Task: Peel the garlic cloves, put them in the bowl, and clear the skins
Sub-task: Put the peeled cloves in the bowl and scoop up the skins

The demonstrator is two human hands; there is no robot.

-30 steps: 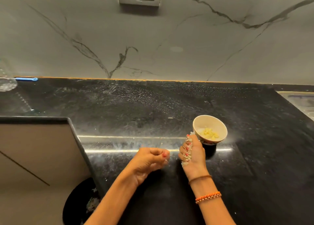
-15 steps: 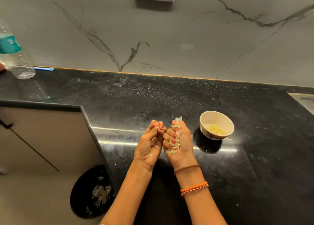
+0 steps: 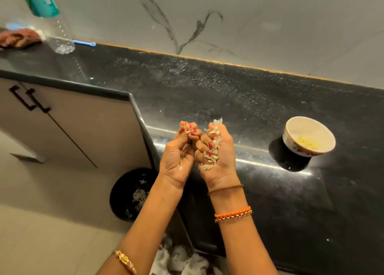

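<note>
Garlic skins [image 3: 212, 153] fill the right hand [image 3: 216, 156], whose fingers curl round them; the left hand [image 3: 180, 150] pinches a few scraps at its fingertips. Both hands, a second ago low beside the bowl [image 3: 309, 136], are now raised together at the counter [image 3: 259, 100] corner, above a dark bin [image 3: 124, 193] already holding skins: disposal appears imminent. Peeled cloves [image 3: 308, 143] lie in the bowl, well apart.

Papery skins [image 3: 212, 150] bunched; bowl [image 3: 310, 136] seemingly holds cloves [image 3: 307, 143]
</note>
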